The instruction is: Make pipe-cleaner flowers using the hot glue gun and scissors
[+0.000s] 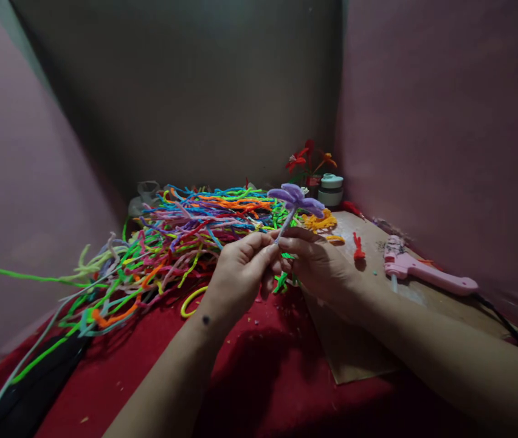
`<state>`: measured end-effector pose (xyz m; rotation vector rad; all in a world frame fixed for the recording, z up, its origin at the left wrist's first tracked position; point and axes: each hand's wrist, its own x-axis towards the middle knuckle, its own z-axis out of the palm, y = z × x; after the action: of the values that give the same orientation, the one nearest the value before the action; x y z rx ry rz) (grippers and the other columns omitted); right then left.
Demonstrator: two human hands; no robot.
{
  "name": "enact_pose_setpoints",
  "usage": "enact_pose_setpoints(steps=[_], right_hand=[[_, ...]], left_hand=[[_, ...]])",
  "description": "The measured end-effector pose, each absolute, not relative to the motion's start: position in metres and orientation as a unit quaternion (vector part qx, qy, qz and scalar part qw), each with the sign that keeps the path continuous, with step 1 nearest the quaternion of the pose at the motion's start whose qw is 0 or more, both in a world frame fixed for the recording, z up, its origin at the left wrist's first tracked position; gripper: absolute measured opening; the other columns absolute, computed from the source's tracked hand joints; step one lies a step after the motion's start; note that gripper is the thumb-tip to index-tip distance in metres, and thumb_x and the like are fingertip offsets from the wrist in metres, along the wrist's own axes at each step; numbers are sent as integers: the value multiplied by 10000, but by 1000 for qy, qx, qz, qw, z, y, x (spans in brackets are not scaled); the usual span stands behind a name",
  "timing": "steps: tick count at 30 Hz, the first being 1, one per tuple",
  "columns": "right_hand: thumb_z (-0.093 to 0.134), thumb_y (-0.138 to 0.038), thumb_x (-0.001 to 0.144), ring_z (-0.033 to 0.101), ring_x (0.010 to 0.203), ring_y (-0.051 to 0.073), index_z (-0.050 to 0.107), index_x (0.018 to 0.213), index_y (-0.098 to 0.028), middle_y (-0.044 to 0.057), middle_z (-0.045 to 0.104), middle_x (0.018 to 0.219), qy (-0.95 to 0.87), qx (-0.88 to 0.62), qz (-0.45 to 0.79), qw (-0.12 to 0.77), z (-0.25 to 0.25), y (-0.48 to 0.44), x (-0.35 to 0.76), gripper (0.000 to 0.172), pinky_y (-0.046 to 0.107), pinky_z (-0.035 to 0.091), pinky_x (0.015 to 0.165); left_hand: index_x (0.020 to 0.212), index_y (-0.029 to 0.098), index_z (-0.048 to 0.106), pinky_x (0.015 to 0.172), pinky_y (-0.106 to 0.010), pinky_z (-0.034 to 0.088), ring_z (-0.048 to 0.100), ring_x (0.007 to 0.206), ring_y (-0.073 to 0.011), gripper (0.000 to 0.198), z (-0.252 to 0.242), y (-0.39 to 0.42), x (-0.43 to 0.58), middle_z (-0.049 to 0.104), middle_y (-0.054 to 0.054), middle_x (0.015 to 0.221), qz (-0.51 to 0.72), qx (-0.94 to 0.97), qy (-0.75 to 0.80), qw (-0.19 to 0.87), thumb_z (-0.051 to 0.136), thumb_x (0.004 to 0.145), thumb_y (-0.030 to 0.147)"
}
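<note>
A purple pipe-cleaner flower [293, 198] stands upright between my hands, its petals spread on top of a fuzzy purple stem. My left hand [245, 264] pinches the lower end of that stem between thumb and forefinger. From the other side, my right hand [316, 258] grips the same stem end, its fingertips touching those of the left. Just behind the hands lies a big tangled heap of colourful pipe cleaners [195, 222]. The very bottom of the stem is hidden by my fingers.
On the right, a pink glue gun [432, 272] rests on a brown board [363, 359], near a small red pipe-cleaner piece [358, 246]. Behind stand red pipe-cleaner flowers [309, 159] and a lidded jar [331, 190]. A yellow ring [190, 302] lies on the red cloth [158, 359].
</note>
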<state>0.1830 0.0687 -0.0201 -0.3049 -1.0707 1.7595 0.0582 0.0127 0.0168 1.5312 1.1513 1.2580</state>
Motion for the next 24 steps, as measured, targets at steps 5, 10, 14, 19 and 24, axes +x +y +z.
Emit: enact_pose_setpoints(steps=[5, 10, 14, 19, 24], right_hand=[[738, -187, 641, 544, 677, 121, 693, 716, -242, -29, 632, 732, -394, -154, 737, 527, -22, 67, 183, 103, 250, 377, 581], [728, -180, 642, 536, 684, 120, 674, 687, -231, -31, 611, 711, -405, -158, 724, 535, -17, 65, 182, 87, 239, 357, 565], [717, -220, 657, 509, 647, 119, 659, 654, -209, -22, 593, 666, -454, -173, 700, 524, -13, 63, 181, 59, 250, 351, 562], [747, -203, 630, 476, 589, 96, 674, 778, -220, -39, 589, 664, -445, -183, 701, 527, -19, 65, 182, 166, 230, 331, 528], [699, -254, 700, 489, 561, 98, 682, 783, -218, -25, 610, 640, -479, -131, 692, 524, -20, 68, 183, 92, 236, 354, 523]], left_hand=[[839, 192, 663, 643, -222, 449, 565, 665, -135, 116, 3, 16, 63, 628, -28, 742, 530, 667, 483, 200, 568, 810, 252], [829, 195, 651, 736, -246, 444, 573, 781, -162, 88, -2, 19, 64, 627, -43, 827, 545, 660, 485, 180, 576, 803, 234], [824, 187, 634, 661, -227, 438, 556, 738, -147, 94, -2, 19, 65, 614, -37, 807, 552, 638, 481, 236, 560, 812, 244], [736, 159, 593, 469, -170, 334, 426, 508, -66, 96, 6, 18, 67, 546, 18, 623, 572, 579, 486, 319, 580, 787, 239], [732, 146, 562, 404, -146, 297, 401, 419, -44, 97, 10, 18, 68, 513, 43, 507, 580, 527, 459, 420, 591, 775, 228]])
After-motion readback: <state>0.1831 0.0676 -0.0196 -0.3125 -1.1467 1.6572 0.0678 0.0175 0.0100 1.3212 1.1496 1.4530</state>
